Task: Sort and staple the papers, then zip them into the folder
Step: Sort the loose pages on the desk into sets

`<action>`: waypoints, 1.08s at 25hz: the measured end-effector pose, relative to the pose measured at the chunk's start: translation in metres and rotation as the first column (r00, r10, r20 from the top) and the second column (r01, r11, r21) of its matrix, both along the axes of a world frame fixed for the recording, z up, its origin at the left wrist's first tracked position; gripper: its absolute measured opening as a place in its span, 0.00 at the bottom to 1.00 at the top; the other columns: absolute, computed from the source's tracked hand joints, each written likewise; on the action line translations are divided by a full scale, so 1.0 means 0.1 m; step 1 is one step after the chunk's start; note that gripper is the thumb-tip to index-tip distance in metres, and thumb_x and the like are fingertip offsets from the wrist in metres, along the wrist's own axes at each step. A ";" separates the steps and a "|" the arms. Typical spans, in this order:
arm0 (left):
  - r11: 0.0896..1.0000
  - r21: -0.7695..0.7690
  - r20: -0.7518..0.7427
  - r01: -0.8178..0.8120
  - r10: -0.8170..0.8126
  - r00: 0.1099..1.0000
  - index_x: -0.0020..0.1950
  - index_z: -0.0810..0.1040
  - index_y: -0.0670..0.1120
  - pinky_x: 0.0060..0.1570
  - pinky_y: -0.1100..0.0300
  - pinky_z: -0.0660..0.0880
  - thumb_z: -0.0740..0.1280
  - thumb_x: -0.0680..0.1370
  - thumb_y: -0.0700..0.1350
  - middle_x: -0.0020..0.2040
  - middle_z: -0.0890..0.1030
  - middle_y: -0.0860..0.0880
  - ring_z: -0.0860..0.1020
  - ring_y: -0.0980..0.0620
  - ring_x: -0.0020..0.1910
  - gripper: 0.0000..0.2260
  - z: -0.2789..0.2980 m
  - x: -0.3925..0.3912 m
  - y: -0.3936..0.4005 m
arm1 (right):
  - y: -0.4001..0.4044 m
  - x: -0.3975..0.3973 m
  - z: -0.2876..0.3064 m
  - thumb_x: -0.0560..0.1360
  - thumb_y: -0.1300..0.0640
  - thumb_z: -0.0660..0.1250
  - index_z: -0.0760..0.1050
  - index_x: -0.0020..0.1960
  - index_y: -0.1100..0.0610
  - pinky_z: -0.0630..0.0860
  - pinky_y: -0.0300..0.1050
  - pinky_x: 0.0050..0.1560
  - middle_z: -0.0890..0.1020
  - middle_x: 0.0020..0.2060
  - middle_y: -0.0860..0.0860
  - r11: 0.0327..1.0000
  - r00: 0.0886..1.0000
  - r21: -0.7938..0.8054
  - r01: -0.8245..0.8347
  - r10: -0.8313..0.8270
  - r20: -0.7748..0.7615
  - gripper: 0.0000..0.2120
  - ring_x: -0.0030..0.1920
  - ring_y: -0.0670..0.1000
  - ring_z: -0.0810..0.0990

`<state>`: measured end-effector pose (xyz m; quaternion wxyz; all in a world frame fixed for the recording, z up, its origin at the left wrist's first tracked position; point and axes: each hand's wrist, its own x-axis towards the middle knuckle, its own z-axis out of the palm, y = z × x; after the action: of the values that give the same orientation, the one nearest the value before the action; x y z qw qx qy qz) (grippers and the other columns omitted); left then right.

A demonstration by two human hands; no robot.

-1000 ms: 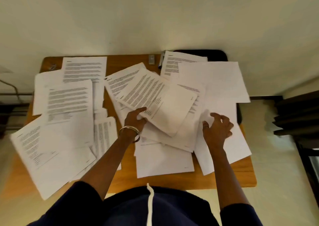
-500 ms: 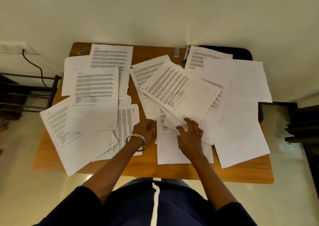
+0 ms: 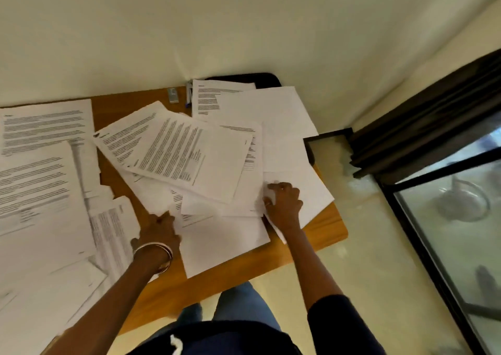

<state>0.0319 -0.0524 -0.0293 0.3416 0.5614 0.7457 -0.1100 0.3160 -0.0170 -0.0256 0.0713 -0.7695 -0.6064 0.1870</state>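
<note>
Wooden table [image 3: 329, 226] strewn with papers [image 3: 189, 154]; cream wall [image 3: 244, 24] behind

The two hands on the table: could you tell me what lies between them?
In the head view, overlapping white sheets fill the stretch between the left hand and the right hand.

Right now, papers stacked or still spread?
Spread: papers lie loose and overlapping across the table, with no squared stack in view.

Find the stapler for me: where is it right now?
In the head view, the stapler lies at the table's far edge by the wall, just left of the pens.
</note>
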 end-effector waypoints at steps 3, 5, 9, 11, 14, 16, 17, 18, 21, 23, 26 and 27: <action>0.971 0.230 -0.087 -0.065 0.087 0.992 0.66 0.71 0.50 0.61 0.46 0.66 0.61 0.78 0.49 0.64 0.72 0.44 0.70 0.42 0.63 0.16 0.15 0.33 0.16 | 0.36 0.57 0.04 0.78 0.55 0.63 0.72 0.65 0.55 0.68 0.54 0.61 0.75 0.61 0.54 0.981 0.979 0.013 0.192 -0.191 -0.065 0.16 0.63 0.57 0.72; 0.930 0.367 -0.025 -0.039 0.052 0.998 0.61 0.76 0.48 0.57 0.48 0.69 0.64 0.77 0.46 0.61 0.74 0.44 0.71 0.42 0.60 0.13 0.23 0.59 0.40 | 0.68 0.83 0.04 0.77 0.57 0.65 0.75 0.60 0.60 0.73 0.50 0.55 0.80 0.55 0.57 0.955 0.955 0.105 0.276 -0.260 -0.145 0.13 0.57 0.58 0.77; 0.888 0.455 0.186 0.061 -0.161 0.969 0.61 0.76 0.47 0.60 0.48 0.71 0.66 0.75 0.43 0.64 0.74 0.47 0.71 0.44 0.62 0.15 0.27 1.20 1.02 | 1.41 1.23 0.09 0.75 0.56 0.68 0.74 0.59 0.63 0.74 0.49 0.52 0.80 0.53 0.58 0.829 0.787 0.047 0.557 -0.509 -0.350 0.16 0.54 0.59 0.78; 0.880 0.455 0.203 0.137 -0.252 0.946 0.66 0.73 0.48 0.63 0.48 0.69 0.66 0.75 0.44 0.69 0.69 0.49 0.68 0.45 0.67 0.19 0.27 1.48 1.31 | 1.68 1.36 0.08 0.73 0.54 0.70 0.71 0.60 0.62 0.75 0.50 0.51 0.78 0.53 0.58 0.759 0.666 -0.061 0.648 -0.604 -0.439 0.20 0.53 0.58 0.78; 0.831 0.381 0.006 0.407 -0.442 0.897 0.74 0.59 0.54 0.68 0.46 0.64 0.64 0.77 0.49 0.77 0.53 0.52 0.54 0.47 0.75 0.27 0.21 1.82 1.65 | 2.00 1.49 0.02 0.71 0.52 0.74 0.69 0.60 0.64 0.75 0.52 0.54 0.76 0.52 0.54 0.708 0.495 -0.253 0.660 -0.662 -0.563 0.25 0.51 0.56 0.75; 0.787 0.293 -0.110 0.542 -0.536 0.837 0.75 0.51 0.60 0.70 0.43 0.59 0.61 0.78 0.53 0.77 0.42 0.54 0.45 0.46 0.76 0.29 0.16 1.94 1.77 | 2.20 1.55 -0.04 0.67 0.53 0.78 0.73 0.59 0.65 0.76 0.51 0.54 0.79 0.52 0.55 0.683 0.412 -0.311 0.661 -0.676 -0.611 0.28 0.51 0.56 0.77; 0.778 0.247 -0.147 0.577 -0.559 0.816 0.75 0.48 0.62 0.70 0.41 0.56 0.60 0.78 0.55 0.77 0.39 0.54 0.41 0.46 0.76 0.29 0.14 1.98 1.80 | 2.27 1.56 -0.04 0.65 0.54 0.79 0.74 0.57 0.65 0.77 0.50 0.53 0.80 0.50 0.55 0.662 0.364 -0.346 0.665 -0.692 -0.624 0.27 0.49 0.55 0.78; 0.775 0.203 -0.175 0.599 -0.573 0.801 0.74 0.47 0.64 0.71 0.39 0.52 0.59 0.78 0.56 0.76 0.36 0.53 0.39 0.45 0.76 0.29 0.12 2.00 1.80 | 2.31 1.56 -0.04 0.64 0.56 0.80 0.74 0.54 0.64 0.77 0.49 0.53 0.80 0.48 0.54 0.647 0.324 -0.378 0.662 -0.702 -0.634 0.25 0.46 0.54 0.78; 0.795 0.103 -0.209 0.597 -0.570 0.795 0.74 0.44 0.65 0.71 0.36 0.44 0.58 0.78 0.58 0.76 0.33 0.52 0.34 0.43 0.74 0.29 0.07 2.03 1.80 | 2.48 1.52 0.12 0.68 0.66 0.74 0.77 0.43 0.61 0.78 0.46 0.42 0.81 0.45 0.56 0.695 0.307 -0.341 0.633 -0.629 -0.714 0.08 0.37 0.51 0.77; 0.814 0.091 -0.194 0.574 -0.550 0.812 0.73 0.42 0.65 0.70 0.35 0.43 0.58 0.78 0.58 0.75 0.32 0.51 0.34 0.42 0.74 0.31 0.05 2.01 1.78 | 2.60 1.39 0.45 0.69 0.64 0.70 0.78 0.43 0.62 0.78 0.46 0.38 0.83 0.44 0.57 0.741 0.445 -0.108 0.662 -0.506 -0.739 0.03 0.37 0.53 0.79; 0.795 0.127 -0.224 0.593 -0.559 0.798 0.73 0.40 0.65 0.68 0.34 0.39 0.58 0.77 0.60 0.76 0.34 0.51 0.36 0.45 0.75 0.32 0.01 2.01 1.76 | 2.71 1.13 1.05 0.73 0.58 0.67 0.77 0.41 0.63 0.79 0.52 0.42 0.81 0.39 0.56 0.681 0.773 0.498 0.537 -0.160 -0.614 0.07 0.39 0.53 0.79; 0.792 0.140 -0.227 0.594 -0.558 0.798 0.74 0.41 0.65 0.68 0.34 0.38 0.58 0.77 0.61 0.76 0.35 0.51 0.37 0.46 0.75 0.32 0.00 2.00 1.77 | 2.68 1.02 1.26 0.75 0.59 0.66 0.78 0.43 0.63 0.78 0.51 0.43 0.81 0.40 0.56 0.588 0.854 0.693 0.417 0.006 -0.520 0.07 0.40 0.52 0.79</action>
<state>0.2322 0.1246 -0.0292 0.1657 0.7823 0.5726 -0.1805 0.4180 0.2509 0.1005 0.5670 -0.6564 -0.4924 0.0725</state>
